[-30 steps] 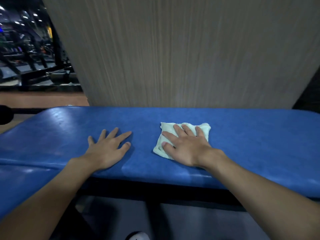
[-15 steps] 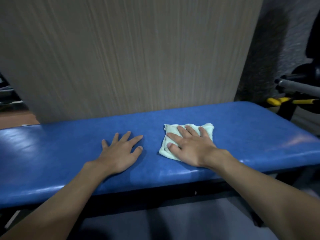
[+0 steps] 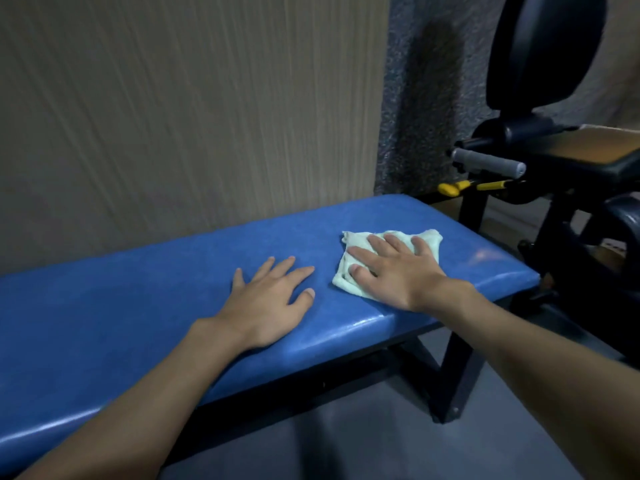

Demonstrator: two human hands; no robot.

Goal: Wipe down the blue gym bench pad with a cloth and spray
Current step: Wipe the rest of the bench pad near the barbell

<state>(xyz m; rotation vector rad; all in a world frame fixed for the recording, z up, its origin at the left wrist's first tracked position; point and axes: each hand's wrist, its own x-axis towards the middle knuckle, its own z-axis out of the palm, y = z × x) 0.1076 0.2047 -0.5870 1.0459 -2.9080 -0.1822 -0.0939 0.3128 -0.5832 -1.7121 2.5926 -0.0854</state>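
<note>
Right grip (image 3: 398, 275) spread flat, pressing cloth (image 3: 358, 241) onto blue desk (image 3: 121, 306); left grip (image 3: 266, 303) spread, bracing beside cloth. Keep pressure even, strokes overlapping.

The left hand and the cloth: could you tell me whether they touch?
Apart. The head view shows bare blue pad between left hand and cloth; only the right hand presses the cloth.

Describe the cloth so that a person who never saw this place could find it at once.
A long blue bench pad runs along a beige wall. Near its right end, the cloth lies on the pad under the flat right hand. It is the only pale, crumpled thing there; the left hand beside it rests on bare pad.
</note>
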